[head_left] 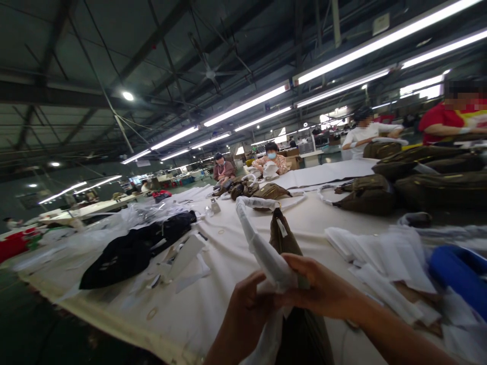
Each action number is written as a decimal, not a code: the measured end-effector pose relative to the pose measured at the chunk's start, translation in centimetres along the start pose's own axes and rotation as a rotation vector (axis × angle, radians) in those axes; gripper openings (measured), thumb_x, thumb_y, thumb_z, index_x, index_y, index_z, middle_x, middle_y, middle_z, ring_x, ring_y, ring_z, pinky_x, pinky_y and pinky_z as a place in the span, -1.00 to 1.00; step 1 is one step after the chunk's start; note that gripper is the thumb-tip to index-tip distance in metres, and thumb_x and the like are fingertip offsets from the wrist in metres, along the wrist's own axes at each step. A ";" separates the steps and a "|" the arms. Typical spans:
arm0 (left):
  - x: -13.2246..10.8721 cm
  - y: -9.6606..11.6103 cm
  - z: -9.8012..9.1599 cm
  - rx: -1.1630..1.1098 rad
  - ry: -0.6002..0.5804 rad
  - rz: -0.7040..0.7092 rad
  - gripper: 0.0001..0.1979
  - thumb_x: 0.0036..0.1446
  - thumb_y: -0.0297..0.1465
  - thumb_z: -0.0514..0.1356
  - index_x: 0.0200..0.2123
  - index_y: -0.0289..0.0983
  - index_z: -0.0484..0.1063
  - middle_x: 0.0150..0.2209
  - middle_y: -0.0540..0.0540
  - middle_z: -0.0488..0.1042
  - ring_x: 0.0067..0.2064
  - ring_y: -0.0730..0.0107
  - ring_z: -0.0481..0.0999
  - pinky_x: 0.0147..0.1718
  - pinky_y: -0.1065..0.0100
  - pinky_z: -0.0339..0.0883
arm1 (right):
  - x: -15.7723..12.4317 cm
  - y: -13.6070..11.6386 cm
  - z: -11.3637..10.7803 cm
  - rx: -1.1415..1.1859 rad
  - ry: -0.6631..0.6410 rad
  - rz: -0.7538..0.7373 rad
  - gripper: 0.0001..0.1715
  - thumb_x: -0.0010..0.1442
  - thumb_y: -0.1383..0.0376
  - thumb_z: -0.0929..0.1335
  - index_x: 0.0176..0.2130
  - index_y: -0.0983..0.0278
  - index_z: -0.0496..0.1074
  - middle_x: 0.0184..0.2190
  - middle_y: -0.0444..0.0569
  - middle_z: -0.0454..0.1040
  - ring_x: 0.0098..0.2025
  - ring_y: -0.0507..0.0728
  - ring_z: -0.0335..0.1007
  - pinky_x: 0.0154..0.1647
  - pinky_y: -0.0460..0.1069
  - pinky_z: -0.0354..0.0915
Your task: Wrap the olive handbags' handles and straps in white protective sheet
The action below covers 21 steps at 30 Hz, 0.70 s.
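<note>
Both my hands are closed on a bag strap (pixel 262 248) wrapped in thin white paper, low in the middle of the view. My left hand (pixel 247 304) grips it from the left, and my right hand (pixel 317 286) pinches it from the right, close beside the left. The strap loops up and over to a metal ring at the top end of a dark olive bag (pixel 286 235). That bag hangs upright behind and below my hands, partly hidden by them. A small white tag shows near its upper end.
White sheets (pixel 384 253) and a blue roll-like object (pixel 456 274) lie at right. More olive bags (pixel 365 195) sit behind them. At left are a black cloth item (pixel 137 251), clear plastic (pixel 125 218) and scraps on the cream-covered table (pixel 125 324). Several people work across the table.
</note>
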State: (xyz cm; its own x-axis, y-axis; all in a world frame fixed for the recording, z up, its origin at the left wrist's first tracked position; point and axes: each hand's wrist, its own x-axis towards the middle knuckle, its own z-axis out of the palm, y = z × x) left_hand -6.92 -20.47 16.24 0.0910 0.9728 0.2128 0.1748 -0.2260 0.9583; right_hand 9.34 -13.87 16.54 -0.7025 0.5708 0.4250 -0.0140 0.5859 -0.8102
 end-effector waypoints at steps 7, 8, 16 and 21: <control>0.0 0.7 -0.1 0.265 0.046 0.176 -0.71 0.01 -0.45 0.13 -0.14 -0.27 0.41 -0.21 -0.10 0.42 -0.20 0.31 0.38 -0.24 0.42 0.26 | 1.8 -0.4 1.2 0.299 0.074 -0.100 -0.76 0.00 0.19 0.37 -0.40 0.35 0.37 -0.34 -0.09 0.28 -0.34 0.03 0.19 -0.39 -0.12 0.12; 0.0 0.5 -0.2 0.294 0.066 0.190 -0.71 0.01 -0.46 0.13 -0.13 -0.27 0.40 -0.19 -0.10 0.41 -0.17 0.30 0.37 -0.20 0.41 0.25 | 2.0 -0.3 1.5 0.382 0.102 -0.059 -0.75 0.02 0.18 0.36 -0.39 0.35 0.37 -0.38 -0.09 0.29 -0.37 0.02 0.20 -0.41 -0.12 0.12; -0.5 -1.2 0.2 0.559 0.312 0.319 -0.83 0.12 -0.39 0.03 -0.43 -0.28 0.38 -0.43 -0.06 0.33 -0.43 0.46 0.31 -0.47 0.48 0.15 | 2.1 0.3 5.4 0.919 0.537 0.148 -0.66 0.04 0.13 0.35 -0.29 0.36 0.42 -0.42 0.04 0.44 -0.33 0.12 0.36 -0.36 -0.05 0.25; -0.7 -0.9 0.2 0.480 0.345 0.335 -0.82 0.14 -0.39 0.01 -0.43 -0.28 0.36 -0.46 -0.04 0.32 -0.44 0.47 0.30 -0.47 0.47 0.13 | 1.2 0.9 4.6 0.749 0.390 0.054 -0.58 0.09 0.06 0.28 -0.21 0.33 0.40 -0.37 0.03 0.42 -0.31 0.12 0.35 -0.32 -0.03 0.27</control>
State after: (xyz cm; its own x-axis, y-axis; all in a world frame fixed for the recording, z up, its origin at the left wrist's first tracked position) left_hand -6.99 -20.98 15.16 -0.0880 0.7886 0.6086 0.6146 -0.4378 0.6562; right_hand 5.21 -15.35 14.45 -0.4217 0.8253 0.3755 -0.5518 0.0949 -0.8285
